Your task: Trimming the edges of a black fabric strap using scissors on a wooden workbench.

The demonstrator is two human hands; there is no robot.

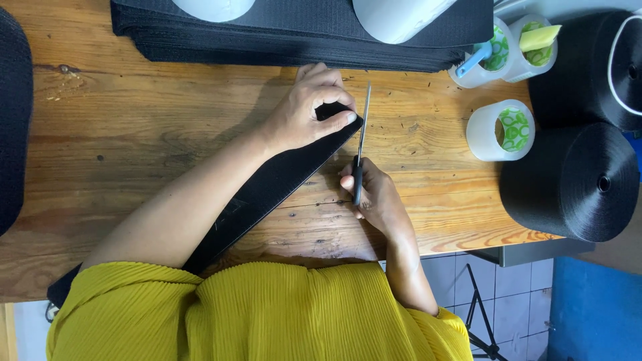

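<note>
Seen from above, a wooden worktop (pixel 134 134) fills most of the view, with a dark fabric edge at its far left. A long black strap (pixel 267 190) of wide webbing runs diagonally from the lower left, beside the person's yellow pleated top (pixel 267 314), up toward the centre. The left hand (pixel 304 113) lies on the strap's upper end, fingers curled and pressing it flat to the wood, thumb and forefinger pinched at its tip. Just right of that end, a pair of scissors (pixel 362 134) stands with its blades pointing away from the person, close together, alongside the strap's cut edge. The right hand (pixel 374 197) has its grip closed around the scissors' black handles. Along the back edge lies a stack of black fabric sheets (pixel 301 33). Further right stand rolls of clear tape (pixel 501 130) with green-patterned cores, and at the far right large black rolls of webbing (pixel 575 184).
</note>
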